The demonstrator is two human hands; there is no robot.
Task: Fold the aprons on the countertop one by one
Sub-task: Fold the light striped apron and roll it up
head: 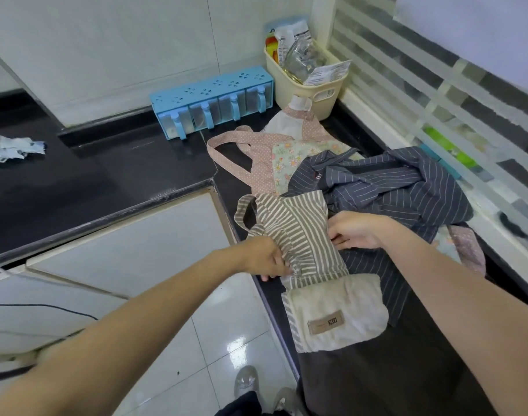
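A beige-and-white striped apron (298, 226) with a cream pocket (337, 313) lies on the black countertop (121, 169), on top of a crumpled navy pinstriped apron (400, 190). Behind them lies a pink dotted apron with a floral bib (274, 157). My left hand (264, 258) pinches the striped apron's left edge near the waist. My right hand (354, 231) grips its right edge, fingers curled into the cloth. The striped fabric is bunched between both hands.
A blue spice rack (211, 100) and a cream basket (307, 76) of packets stand at the back by the tiled wall. A crumpled light cloth (10, 147) lies far left. The counter's front edge borders the tiled floor, where my shoes show.
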